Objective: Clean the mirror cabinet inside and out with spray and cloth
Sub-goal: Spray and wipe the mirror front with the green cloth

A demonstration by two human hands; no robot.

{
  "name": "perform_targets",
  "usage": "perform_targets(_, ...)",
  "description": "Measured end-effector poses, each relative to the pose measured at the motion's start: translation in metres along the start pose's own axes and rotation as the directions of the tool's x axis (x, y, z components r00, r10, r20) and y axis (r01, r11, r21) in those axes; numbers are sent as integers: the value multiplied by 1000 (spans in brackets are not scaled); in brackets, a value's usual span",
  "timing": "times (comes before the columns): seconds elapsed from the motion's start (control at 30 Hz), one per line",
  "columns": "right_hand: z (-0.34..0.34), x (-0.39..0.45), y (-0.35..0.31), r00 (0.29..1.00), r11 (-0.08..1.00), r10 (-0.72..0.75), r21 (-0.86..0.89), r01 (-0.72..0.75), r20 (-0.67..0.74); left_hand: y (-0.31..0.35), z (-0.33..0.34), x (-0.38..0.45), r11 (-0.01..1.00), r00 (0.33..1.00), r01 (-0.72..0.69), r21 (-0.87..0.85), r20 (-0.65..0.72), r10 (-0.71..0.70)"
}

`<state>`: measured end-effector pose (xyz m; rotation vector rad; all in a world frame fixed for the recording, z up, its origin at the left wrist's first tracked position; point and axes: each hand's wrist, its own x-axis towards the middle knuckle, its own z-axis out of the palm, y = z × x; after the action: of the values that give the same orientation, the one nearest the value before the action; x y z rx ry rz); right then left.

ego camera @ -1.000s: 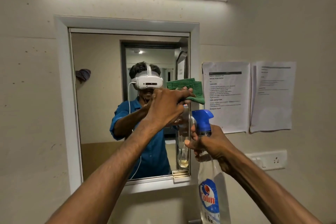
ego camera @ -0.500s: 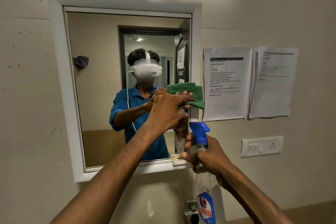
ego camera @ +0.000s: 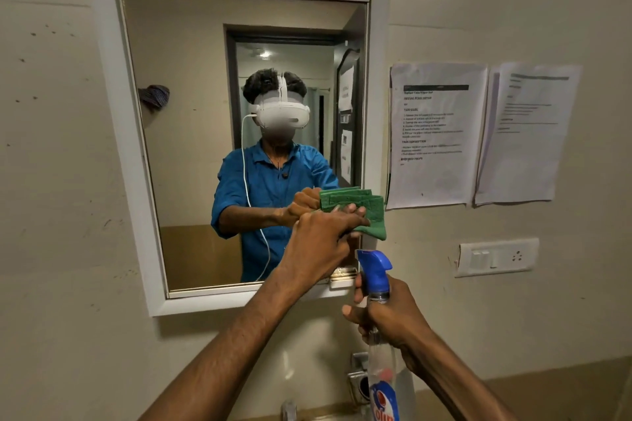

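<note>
A white-framed mirror cabinet [ego camera: 113, 147] hangs on the wall, its door shut. My left hand [ego camera: 318, 243] holds a folded green cloth [ego camera: 372, 215] against the mirror's lower right edge. My right hand [ego camera: 390, 314] grips the neck of a clear spray bottle [ego camera: 383, 372] with a blue trigger head, just below and right of the cabinet's corner. The bottle hangs upright and its base runs off the bottom edge of the frame.
Two printed sheets [ego camera: 434, 133] are taped to the wall right of the cabinet. A white switch plate [ego camera: 496, 256] sits below them. A metal tap fitting [ego camera: 359, 379] shows under the cabinet. The mirror reflects a person in a blue shirt and a doorway.
The view has tilted down, so the ceiling light has left the frame. My left hand with the cloth has slid down the mirror's right edge. The bottle stays in my right hand.
</note>
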<state>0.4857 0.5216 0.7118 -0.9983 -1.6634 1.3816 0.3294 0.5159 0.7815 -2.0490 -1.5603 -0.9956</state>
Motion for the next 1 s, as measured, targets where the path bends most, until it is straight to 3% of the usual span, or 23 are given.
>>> perform_targets(0.7, -8, -25, 42, 996, 996, 76, -36, -78, -55, 2, 45, -67, 993, 992, 78, -84, 108, -69)
perform_targets(0.9, -23, -45, 7, 996, 997, -5, 78, 12, -84, 0, 53, -75, 997, 990, 71, -27, 124, -67)
perform_targets(1.0, -37, -50, -25, 999, 994, -24, 111, 26, -25, 4, 46, -76, 984, 989, 140, -113, 60, -134)
